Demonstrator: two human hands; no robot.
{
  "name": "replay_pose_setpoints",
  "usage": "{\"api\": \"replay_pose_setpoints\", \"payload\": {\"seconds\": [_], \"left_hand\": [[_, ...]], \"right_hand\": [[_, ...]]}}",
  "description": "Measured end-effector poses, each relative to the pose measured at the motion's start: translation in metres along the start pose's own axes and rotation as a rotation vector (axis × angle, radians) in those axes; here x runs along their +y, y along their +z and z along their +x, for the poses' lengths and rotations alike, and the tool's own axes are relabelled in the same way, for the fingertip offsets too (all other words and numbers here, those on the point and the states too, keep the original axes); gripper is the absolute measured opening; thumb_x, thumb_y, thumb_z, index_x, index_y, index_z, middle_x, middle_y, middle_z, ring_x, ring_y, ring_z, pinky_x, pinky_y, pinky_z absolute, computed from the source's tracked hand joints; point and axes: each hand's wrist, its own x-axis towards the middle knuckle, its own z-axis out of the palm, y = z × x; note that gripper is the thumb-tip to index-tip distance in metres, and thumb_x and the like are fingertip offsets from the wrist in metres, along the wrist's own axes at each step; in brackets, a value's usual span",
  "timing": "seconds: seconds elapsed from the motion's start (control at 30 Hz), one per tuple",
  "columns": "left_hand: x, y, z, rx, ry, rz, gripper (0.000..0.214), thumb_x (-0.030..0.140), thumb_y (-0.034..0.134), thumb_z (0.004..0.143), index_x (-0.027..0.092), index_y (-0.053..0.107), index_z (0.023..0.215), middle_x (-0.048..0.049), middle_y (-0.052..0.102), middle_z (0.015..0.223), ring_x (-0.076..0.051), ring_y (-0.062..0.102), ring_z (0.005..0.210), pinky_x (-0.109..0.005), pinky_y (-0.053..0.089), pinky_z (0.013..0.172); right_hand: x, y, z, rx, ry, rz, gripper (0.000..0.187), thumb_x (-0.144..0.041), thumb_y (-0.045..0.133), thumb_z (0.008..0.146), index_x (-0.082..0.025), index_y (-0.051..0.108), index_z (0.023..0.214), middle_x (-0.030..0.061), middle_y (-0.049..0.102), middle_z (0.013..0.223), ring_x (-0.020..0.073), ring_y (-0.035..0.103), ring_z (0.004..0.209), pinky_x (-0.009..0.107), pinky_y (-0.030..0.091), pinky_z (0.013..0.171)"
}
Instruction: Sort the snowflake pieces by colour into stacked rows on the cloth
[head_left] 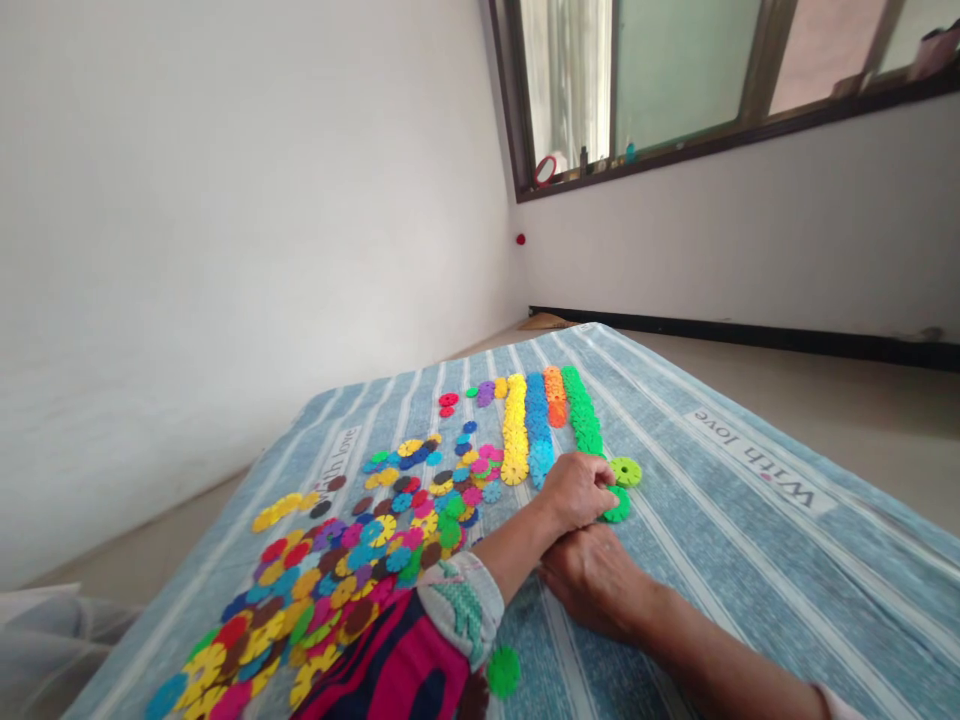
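My left hand [576, 492] is closed, with its fingertips at the edge of a green notched plastic disc [617, 506] near the front end of a green row. My right hand [596, 578] is curled just below my left hand, close against its wrist. Its fingertips are hidden, so whatever it may hold does not show. A lime-green disc [626, 472] lies just beyond the green one. Overlapping discs form a green row [583, 410], a yellow row [515, 430], a blue row [538, 425] and a shorter orange row [555, 395].
Many mixed-colour discs [352, 560] are spread over the left of the striped cloth [720, 540]. A single green disc [504, 671] lies by my left sleeve. Purple discs [486, 392] and red discs [448, 404] lie near the far edge. A white wall [262, 200] rises beyond on the left.
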Motion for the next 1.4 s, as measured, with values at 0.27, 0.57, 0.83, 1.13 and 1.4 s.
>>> {"api": "replay_pose_setpoints", "payload": {"seconds": [0.27, 0.57, 0.83, 1.13, 1.4], "left_hand": [[-0.010, -0.006, -0.011, 0.052, -0.014, 0.036, 0.009, 0.016, 0.063, 0.064, 0.016, 0.069, 0.070, 0.0018, 0.063, 0.064, -0.013, 0.056, 0.064, -0.021, 0.041, 0.058], [-0.019, -0.010, -0.024, 0.061, -0.055, -0.013, 0.010, 0.017, 0.058, 0.066, 0.016, 0.067, 0.062, 0.0025, 0.058, 0.057, -0.013, 0.054, 0.060, -0.021, 0.039, 0.057], [-0.026, -0.015, -0.037, 0.065, -0.011, -0.012, 0.014, 0.018, 0.054, 0.070, 0.015, 0.065, 0.061, 0.0020, 0.058, 0.058, -0.012, 0.053, 0.060, -0.021, 0.038, 0.058], [-0.048, -0.040, -0.098, 0.166, -0.011, 0.166, 0.014, 0.016, 0.055, 0.075, 0.016, 0.061, 0.062, 0.0003, 0.059, 0.064, -0.012, 0.055, 0.066, -0.021, 0.038, 0.061], [-0.082, -0.061, -0.186, 0.277, -0.114, 0.431, 0.013, 0.013, 0.052, 0.080, 0.017, 0.061, 0.072, -0.0043, 0.062, 0.080, -0.018, 0.058, 0.081, -0.028, 0.046, 0.074]], "right_hand": [[0.000, -0.002, -0.003, -0.036, 0.016, 0.005, 0.014, -0.015, 0.050, 0.084, -0.016, 0.063, 0.080, 0.0073, 0.070, 0.077, 0.0192, 0.063, 0.064, 0.032, 0.025, 0.052], [0.000, -0.004, -0.002, -0.056, 0.019, -0.054, 0.015, -0.014, 0.050, 0.083, -0.016, 0.063, 0.076, 0.0075, 0.069, 0.071, 0.0182, 0.060, 0.057, 0.033, 0.019, 0.049], [-0.001, -0.004, -0.003, -0.104, 0.027, -0.024, 0.015, -0.014, 0.048, 0.085, -0.016, 0.062, 0.079, 0.0072, 0.069, 0.073, 0.0175, 0.060, 0.059, 0.031, 0.020, 0.049], [0.001, 0.002, -0.014, -0.054, 0.059, 0.098, 0.018, -0.017, 0.046, 0.089, -0.019, 0.055, 0.074, 0.0003, 0.063, 0.070, 0.0143, 0.060, 0.063, 0.028, 0.027, 0.055], [0.009, 0.014, -0.023, -0.062, 0.070, 0.181, 0.024, -0.027, 0.042, 0.094, -0.022, 0.056, 0.074, -0.0009, 0.061, 0.067, 0.0146, 0.062, 0.064, 0.027, 0.031, 0.057]]}}
